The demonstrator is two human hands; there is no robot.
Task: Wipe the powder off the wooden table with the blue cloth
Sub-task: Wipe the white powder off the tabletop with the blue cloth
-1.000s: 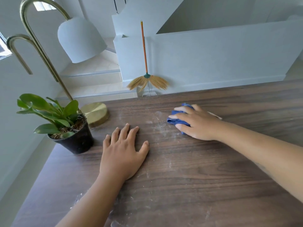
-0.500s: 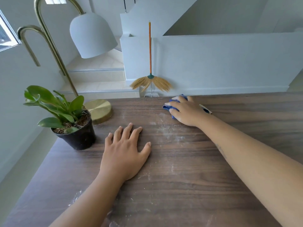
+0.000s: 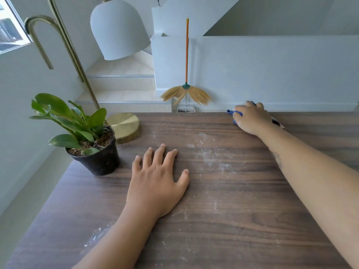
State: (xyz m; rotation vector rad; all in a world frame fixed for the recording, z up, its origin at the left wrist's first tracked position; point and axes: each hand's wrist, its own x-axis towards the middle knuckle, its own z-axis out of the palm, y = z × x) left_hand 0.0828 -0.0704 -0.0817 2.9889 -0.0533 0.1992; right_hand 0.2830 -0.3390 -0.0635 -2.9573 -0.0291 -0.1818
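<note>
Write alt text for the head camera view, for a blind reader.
A person's right hand holds a crumpled blue cloth at the far edge of a dark wooden table, left hand flat on it. White powder streaks lie mid-table; a potted green plant stands left.

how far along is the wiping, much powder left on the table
Partway. The wooden table's far strip looks mostly clean. In hand: the right hand holds the blue cloth at the far edge. Left: powder smeared across the middle, plus specks near the left hand.
</note>
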